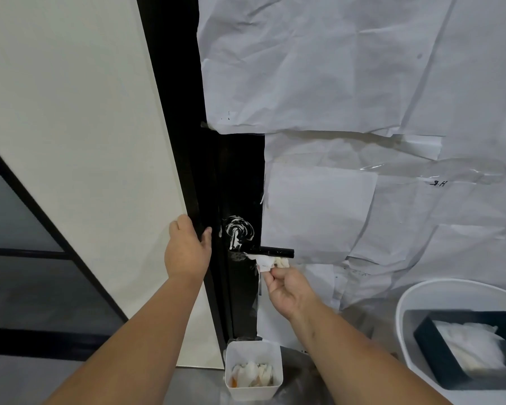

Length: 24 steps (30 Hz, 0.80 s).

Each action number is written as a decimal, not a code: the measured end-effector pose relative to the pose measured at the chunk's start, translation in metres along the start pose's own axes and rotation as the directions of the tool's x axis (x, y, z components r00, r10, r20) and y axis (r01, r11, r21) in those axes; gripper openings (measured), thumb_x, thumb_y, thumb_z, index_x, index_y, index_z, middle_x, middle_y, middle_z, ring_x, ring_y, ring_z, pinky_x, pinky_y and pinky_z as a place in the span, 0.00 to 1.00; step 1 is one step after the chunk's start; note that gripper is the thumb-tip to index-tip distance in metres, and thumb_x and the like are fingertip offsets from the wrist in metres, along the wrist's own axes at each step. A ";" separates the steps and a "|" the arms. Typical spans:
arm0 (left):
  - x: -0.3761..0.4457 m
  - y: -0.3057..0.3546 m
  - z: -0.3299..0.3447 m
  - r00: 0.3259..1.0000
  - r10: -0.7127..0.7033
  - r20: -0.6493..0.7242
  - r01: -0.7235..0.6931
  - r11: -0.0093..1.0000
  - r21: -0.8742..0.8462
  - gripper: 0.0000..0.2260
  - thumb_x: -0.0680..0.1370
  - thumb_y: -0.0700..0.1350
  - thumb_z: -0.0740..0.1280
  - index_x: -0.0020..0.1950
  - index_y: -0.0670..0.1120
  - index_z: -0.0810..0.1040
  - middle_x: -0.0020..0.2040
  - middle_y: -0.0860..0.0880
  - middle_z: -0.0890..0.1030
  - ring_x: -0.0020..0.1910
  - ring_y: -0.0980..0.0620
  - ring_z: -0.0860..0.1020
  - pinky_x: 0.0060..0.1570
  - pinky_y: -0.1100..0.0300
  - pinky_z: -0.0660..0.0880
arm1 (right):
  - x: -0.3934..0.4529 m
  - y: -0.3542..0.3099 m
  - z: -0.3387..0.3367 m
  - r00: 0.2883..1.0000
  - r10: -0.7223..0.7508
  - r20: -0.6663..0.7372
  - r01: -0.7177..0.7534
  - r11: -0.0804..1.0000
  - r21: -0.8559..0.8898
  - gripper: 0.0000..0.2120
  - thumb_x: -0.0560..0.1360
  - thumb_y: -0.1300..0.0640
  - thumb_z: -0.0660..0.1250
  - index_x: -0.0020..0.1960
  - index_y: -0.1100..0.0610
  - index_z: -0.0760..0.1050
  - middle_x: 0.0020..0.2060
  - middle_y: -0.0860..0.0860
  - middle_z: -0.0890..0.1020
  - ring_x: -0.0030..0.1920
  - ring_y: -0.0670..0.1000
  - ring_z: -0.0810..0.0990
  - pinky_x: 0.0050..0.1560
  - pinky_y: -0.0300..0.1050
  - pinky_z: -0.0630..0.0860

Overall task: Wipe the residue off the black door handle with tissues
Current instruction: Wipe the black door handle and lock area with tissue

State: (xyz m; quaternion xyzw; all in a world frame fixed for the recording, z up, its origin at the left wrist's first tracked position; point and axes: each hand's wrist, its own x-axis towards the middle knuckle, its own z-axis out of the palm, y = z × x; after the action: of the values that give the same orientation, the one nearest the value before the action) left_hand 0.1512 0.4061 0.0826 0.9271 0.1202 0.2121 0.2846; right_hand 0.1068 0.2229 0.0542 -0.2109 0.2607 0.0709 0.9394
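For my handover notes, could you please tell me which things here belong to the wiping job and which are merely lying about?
Job: black door handle, tissue in right hand, tissue box, small bin of used tissues.
Lying about: paper sheets taped to the door, white tub.

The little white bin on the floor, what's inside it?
The little white bin holds crumpled used tissues, some stained orange at the left. Whatever lies under that pile is covered, so it cannot be seen.
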 end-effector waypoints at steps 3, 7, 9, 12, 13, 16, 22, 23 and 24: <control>0.000 0.000 0.000 1.000 0.004 -0.001 -0.004 1.000 0.003 0.15 0.79 0.52 0.65 0.50 0.42 0.66 0.46 0.46 0.70 0.30 0.49 0.69 0.28 0.58 0.63 | -0.004 0.006 0.001 0.996 0.052 0.071 -0.037 0.979 -0.201 0.16 0.75 0.79 0.53 0.57 0.69 0.72 0.53 0.65 0.80 0.52 0.61 0.81 0.44 0.50 0.83; 0.000 -0.001 -0.001 1.000 0.010 0.008 -0.010 1.000 0.013 0.15 0.79 0.52 0.65 0.51 0.42 0.66 0.47 0.45 0.71 0.31 0.46 0.71 0.28 0.57 0.64 | -0.019 0.013 0.014 0.989 -0.056 0.135 0.130 0.756 -0.642 0.19 0.69 0.78 0.55 0.51 0.66 0.79 0.42 0.58 0.82 0.38 0.50 0.82 0.35 0.39 0.77; 0.000 -0.001 -0.002 1.000 0.008 0.013 -0.008 1.000 0.012 0.15 0.79 0.53 0.65 0.51 0.42 0.66 0.48 0.45 0.71 0.32 0.46 0.71 0.28 0.56 0.66 | -0.027 0.016 0.020 0.959 -0.176 0.221 0.281 0.532 -0.798 0.18 0.69 0.75 0.57 0.48 0.62 0.81 0.36 0.52 0.81 0.31 0.44 0.77 0.30 0.33 0.71; 0.000 -0.001 -0.003 1.000 0.000 0.016 0.000 1.000 0.009 0.15 0.79 0.53 0.65 0.51 0.42 0.66 0.48 0.45 0.71 0.32 0.46 0.72 0.29 0.56 0.66 | -0.034 0.019 0.028 0.808 -0.394 0.439 0.532 0.165 -0.830 0.14 0.70 0.68 0.60 0.45 0.54 0.81 0.37 0.48 0.81 0.38 0.46 0.79 0.35 0.34 0.73; -0.001 0.000 -0.003 1.000 0.000 0.016 0.000 1.000 0.007 0.15 0.79 0.53 0.65 0.51 0.42 0.66 0.48 0.45 0.71 0.32 0.46 0.72 0.29 0.56 0.66 | -0.034 0.018 0.028 0.729 -0.449 0.517 0.586 0.018 -0.810 0.14 0.70 0.66 0.60 0.47 0.54 0.81 0.40 0.48 0.81 0.41 0.47 0.79 0.39 0.34 0.74; -0.001 0.000 -0.004 1.000 -0.004 0.021 0.004 1.000 -0.003 0.15 0.79 0.52 0.65 0.52 0.42 0.66 0.49 0.45 0.71 0.33 0.46 0.72 0.29 0.56 0.65 | -0.026 0.007 0.026 0.487 -0.515 0.705 0.596 -0.393 -0.700 0.20 0.64 0.67 0.57 0.49 0.56 0.81 0.41 0.49 0.80 0.44 0.50 0.75 0.42 0.39 0.74; -0.001 0.001 -0.004 1.000 -0.002 0.020 0.002 1.000 -0.013 0.15 0.79 0.52 0.65 0.53 0.42 0.67 0.49 0.45 0.71 0.33 0.46 0.72 0.30 0.55 0.66 | -0.005 0.004 0.007 0.346 -0.353 0.869 0.468 -0.738 -0.486 0.25 0.55 0.77 0.64 0.48 0.61 0.82 0.41 0.50 0.85 0.40 0.54 0.76 0.39 0.37 0.75; -0.001 0.001 -0.003 1.000 -0.004 0.021 0.005 1.000 -0.014 0.15 0.79 0.52 0.65 0.52 0.42 0.66 0.49 0.45 0.71 0.34 0.45 0.72 0.30 0.55 0.67 | -0.002 0.005 0.007 0.345 -0.353 0.869 0.474 -0.734 -0.486 0.26 0.54 0.78 0.64 0.49 0.62 0.82 0.42 0.51 0.85 0.40 0.55 0.77 0.40 0.36 0.74; -0.001 0.001 -0.004 1.000 -0.007 0.022 0.008 1.000 -0.013 0.15 0.79 0.52 0.65 0.52 0.42 0.66 0.49 0.45 0.71 0.34 0.45 0.73 0.30 0.55 0.67 | 0.001 0.005 0.009 0.349 -0.351 0.869 0.482 -0.728 -0.487 0.27 0.54 0.79 0.65 0.50 0.63 0.82 0.42 0.52 0.85 0.40 0.55 0.78 0.41 0.35 0.73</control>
State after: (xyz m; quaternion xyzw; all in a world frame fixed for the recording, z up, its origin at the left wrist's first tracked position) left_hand 0.1486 0.4067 0.0854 0.9271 0.1192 0.2017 0.2927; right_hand 0.1100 0.2314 0.0585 -0.9130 -0.1187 -0.3073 0.2406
